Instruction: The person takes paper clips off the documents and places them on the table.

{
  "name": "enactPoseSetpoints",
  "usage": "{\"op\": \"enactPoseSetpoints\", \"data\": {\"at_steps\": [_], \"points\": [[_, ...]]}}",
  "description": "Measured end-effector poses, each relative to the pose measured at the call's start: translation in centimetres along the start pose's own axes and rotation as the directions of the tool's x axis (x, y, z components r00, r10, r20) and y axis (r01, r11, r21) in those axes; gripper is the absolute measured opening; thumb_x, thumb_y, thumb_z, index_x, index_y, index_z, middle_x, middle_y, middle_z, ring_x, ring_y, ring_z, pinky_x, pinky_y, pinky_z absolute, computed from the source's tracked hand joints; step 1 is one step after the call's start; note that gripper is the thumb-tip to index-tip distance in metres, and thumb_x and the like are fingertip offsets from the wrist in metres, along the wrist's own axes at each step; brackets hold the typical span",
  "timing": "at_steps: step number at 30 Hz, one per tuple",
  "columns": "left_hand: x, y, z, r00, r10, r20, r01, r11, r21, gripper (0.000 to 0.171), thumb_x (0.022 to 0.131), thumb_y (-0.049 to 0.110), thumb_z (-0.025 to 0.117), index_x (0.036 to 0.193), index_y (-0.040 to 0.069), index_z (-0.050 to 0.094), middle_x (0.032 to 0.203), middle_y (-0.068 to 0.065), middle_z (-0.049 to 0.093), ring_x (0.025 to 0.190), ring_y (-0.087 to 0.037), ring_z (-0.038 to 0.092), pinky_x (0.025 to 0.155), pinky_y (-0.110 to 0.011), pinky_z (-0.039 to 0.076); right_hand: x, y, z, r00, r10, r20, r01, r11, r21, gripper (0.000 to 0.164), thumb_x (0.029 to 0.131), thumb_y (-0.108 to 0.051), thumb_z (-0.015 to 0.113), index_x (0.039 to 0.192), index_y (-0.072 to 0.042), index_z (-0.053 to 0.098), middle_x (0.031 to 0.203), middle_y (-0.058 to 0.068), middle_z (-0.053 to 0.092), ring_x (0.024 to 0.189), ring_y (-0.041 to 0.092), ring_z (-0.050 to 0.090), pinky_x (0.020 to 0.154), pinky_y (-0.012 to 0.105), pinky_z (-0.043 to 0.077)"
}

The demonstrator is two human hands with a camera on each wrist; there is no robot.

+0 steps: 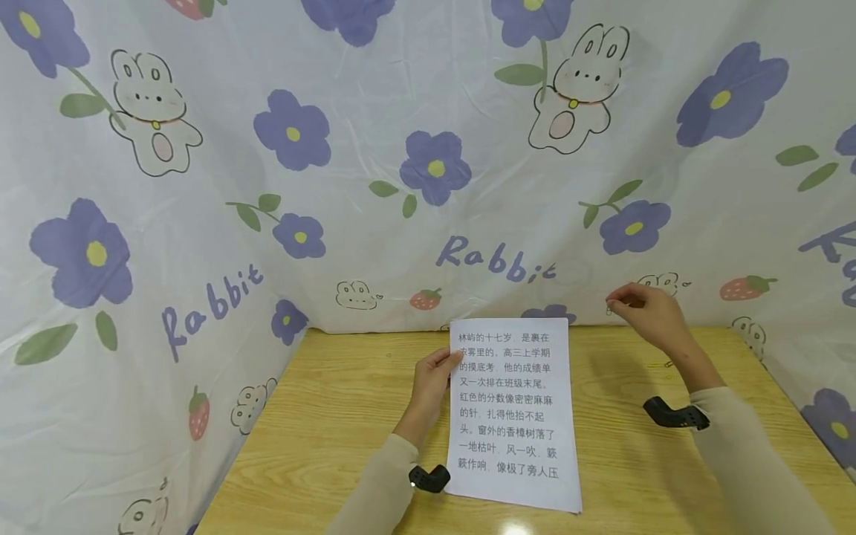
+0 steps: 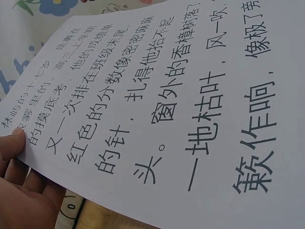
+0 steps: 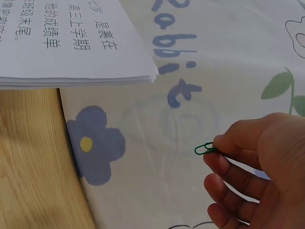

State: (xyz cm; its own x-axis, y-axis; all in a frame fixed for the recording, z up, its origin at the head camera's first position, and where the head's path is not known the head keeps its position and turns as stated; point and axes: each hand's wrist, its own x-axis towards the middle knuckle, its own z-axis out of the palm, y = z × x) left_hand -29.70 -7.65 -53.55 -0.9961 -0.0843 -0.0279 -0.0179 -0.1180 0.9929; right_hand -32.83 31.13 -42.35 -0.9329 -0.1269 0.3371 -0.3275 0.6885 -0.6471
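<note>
My left hand [image 1: 431, 386] grips the left edge of a stack of printed paper [image 1: 511, 416], thumb on the front face and fingers behind. Several sheets show at the stack's edge in the right wrist view, and large Chinese characters cover the front page. Off to the right and apart from the paper, my right hand [image 1: 649, 316] is raised. Between its thumb and index finger it pinches a green paper clip [image 3: 205, 149], whose looped end sticks out toward the stack.
On the right of the wooden table [image 1: 321, 431] lie a yellow paper clip [image 1: 657, 365] and another small clip beside it. A white cloth [image 1: 361, 223] printed with rabbits and purple flowers hangs behind the table and along its sides.
</note>
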Motion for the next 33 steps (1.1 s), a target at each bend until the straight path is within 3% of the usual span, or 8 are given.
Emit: {"op": "enactPoseSetpoints", "data": {"at_steps": [4, 11, 33], "points": [[0.1, -0.1, 0.0, 1.000, 0.001, 0.001, -0.001, 1.000, 0.001, 0.034, 0.103, 0.027, 0.074, 0.127, 0.004, 0.076, 0.107, -0.006, 0.080, 0.088, -0.011, 0.074, 0.076, -0.023, 0.060, -0.4, 0.7, -0.5, 1.000, 0.012, -0.012, -0.012, 1.000, -0.017, 0.029, 0.109, -0.028, 0.062, 0.117, -0.003, 0.075, 0.109, 0.019, 0.075, 0.091, 0.017, 0.065, 0.074, 0.032, 0.051], [0.0, 0.0, 0.1, 1.000, 0.001, 0.005, -0.001, 1.000, 0.010, 0.034, 0.102, 0.029, 0.074, 0.126, 0.004, 0.076, 0.106, -0.005, 0.080, 0.089, -0.012, 0.074, 0.077, -0.023, 0.059, -1.0, 2.2, -1.3, 0.999, 0.033, -0.031, -0.034, 0.999, -0.035, 0.030, 0.109, -0.029, 0.064, 0.118, -0.003, 0.074, 0.111, 0.020, 0.076, 0.084, -0.006, 0.057, 0.074, 0.030, 0.051], [-0.1, 0.2, 0.2, 1.000, -0.003, 0.011, 0.003, 1.000, 0.008, 0.034, 0.102, 0.028, 0.074, 0.126, 0.004, 0.076, 0.107, -0.006, 0.080, 0.089, -0.011, 0.074, 0.077, -0.023, 0.059, -3.0, 5.2, -3.3, 0.993, 0.110, -0.035, -0.112, 0.992, -0.057, 0.036, 0.110, -0.030, 0.061, 0.122, 0.002, 0.071, 0.117, 0.029, 0.073, 0.095, 0.016, 0.064, 0.072, 0.029, 0.049]]}}
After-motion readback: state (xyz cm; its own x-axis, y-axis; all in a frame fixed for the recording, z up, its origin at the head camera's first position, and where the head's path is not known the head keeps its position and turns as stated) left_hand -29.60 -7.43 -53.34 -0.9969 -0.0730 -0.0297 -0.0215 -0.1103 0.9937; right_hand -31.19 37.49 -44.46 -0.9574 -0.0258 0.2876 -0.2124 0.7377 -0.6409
